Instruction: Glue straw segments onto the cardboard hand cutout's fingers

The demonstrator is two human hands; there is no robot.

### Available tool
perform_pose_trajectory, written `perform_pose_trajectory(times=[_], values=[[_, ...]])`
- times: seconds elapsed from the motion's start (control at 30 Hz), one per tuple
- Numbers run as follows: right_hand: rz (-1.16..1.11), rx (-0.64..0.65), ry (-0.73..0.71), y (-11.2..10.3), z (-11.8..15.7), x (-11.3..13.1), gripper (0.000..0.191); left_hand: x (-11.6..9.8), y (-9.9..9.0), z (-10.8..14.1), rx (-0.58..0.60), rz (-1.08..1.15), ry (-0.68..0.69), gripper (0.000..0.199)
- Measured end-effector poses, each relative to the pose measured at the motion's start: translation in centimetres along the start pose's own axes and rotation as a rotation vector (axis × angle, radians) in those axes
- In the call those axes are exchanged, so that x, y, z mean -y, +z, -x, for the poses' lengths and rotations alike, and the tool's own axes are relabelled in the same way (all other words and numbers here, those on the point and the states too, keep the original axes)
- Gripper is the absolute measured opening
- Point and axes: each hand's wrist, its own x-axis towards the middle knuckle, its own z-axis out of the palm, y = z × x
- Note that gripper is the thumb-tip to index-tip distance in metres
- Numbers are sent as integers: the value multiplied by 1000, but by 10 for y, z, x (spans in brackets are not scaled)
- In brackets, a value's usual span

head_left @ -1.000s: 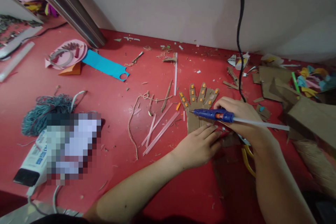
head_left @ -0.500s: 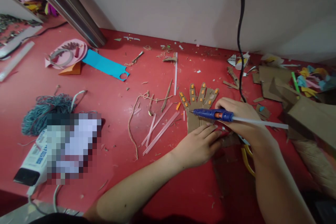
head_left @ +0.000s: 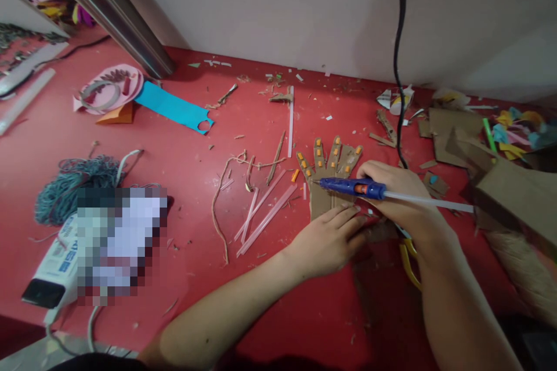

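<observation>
A blue hot glue gun [head_left: 339, 186] is gripped in my right hand [head_left: 391, 182], its tip pointing left over the cardboard hand cutout [head_left: 321, 202]. A clear glue stick [head_left: 429, 201] juts from the back of the gun across my wrist. Short orange tube pieces [head_left: 319, 152] sit along the cutout's fingers. My left hand [head_left: 328, 240] rests with fingers stretched out on the cutout's lower right part, holding nothing between them. Part of the cutout is hidden under that hand. Yellow-handled scissors [head_left: 409, 261] lie partly beneath my right forearm.
Pink clear straws [head_left: 267, 220] and brown twine [head_left: 215, 208] lie left of the cutout. Farther left are teal yarn [head_left: 73, 188], a blue paper strip [head_left: 174, 107] and a blurred-out object [head_left: 130, 237]. Cardboard scraps [head_left: 517, 203] pile up right. A black cable [head_left: 398, 52] hangs ahead.
The rear end of the glue stick is slightly closer to the gun. Both hands and the cutout stay in nearly the same place.
</observation>
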Motion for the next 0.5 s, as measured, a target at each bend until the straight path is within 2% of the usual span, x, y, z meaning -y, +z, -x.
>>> perform_pose_trajectory(times=[0.3,0.5], values=[[7,65,30,-2,1,1,22,1,0,0,-49,-20,15,29],[31,2,-2,3,1,-1,22,1,0,1,-28,-25,20,30]])
